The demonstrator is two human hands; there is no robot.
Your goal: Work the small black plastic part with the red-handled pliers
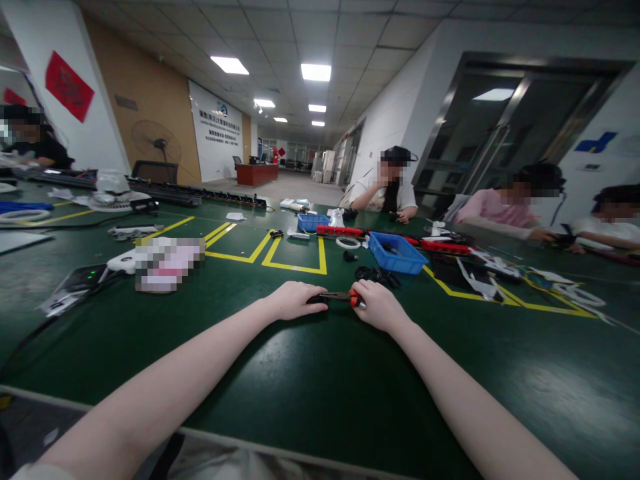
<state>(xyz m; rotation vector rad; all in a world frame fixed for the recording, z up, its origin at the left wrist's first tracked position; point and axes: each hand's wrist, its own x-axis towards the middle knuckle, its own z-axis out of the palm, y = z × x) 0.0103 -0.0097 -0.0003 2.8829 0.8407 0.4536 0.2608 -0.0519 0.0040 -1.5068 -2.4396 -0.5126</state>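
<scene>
My right hand (379, 305) is wrapped around the red handles of a pair of pliers (341, 296), whose metal jaws point left. My left hand (295, 300) pinches a small black part (317, 299) between thumb and fingers, and the jaws reach it. Most of that part is covered by my fingers, so its kind does not show. Both hands are just above the green table. Right behind my right hand lies a pile of small black parts (379, 275), with one more black piece (350, 255) a little farther back.
Beyond the pile stands a blue bin (397, 253), with a smaller blue bin (313, 222) farther back. Red strips (340, 231) and a white cable coil (348, 243) lie nearby. A power bank (80, 287) with a cable is at left. Several people sit around the table (280, 400).
</scene>
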